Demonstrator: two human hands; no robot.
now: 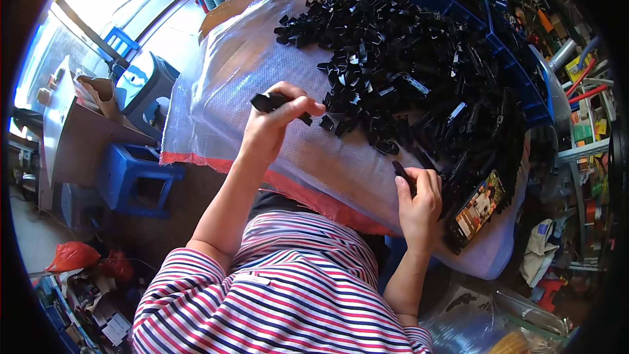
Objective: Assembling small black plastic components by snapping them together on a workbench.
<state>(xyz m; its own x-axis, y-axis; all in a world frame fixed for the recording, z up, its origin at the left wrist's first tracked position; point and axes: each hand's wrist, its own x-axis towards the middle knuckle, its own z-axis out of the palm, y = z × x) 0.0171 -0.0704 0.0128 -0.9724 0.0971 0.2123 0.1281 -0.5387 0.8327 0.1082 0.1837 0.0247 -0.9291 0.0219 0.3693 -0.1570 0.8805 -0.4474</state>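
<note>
My left hand is raised over the left part of a white woven sheet, its fingers closed around a black elongated plastic piece whose ends stick out on both sides. Lower and to the right, my right hand pinches a slim dark piece between thumb and fingers; most of it is hidden by the hand. Beyond both hands spreads a big heap of small black plastic parts, with short bent ones at the back and longer strips towards the right. The two held pieces are apart from each other.
The woven sheet has a red edge. A phone with a lit screen leans near the heap's right front. Blue crates stand along the back. A blue stool is at left, and crowded shelves line the right.
</note>
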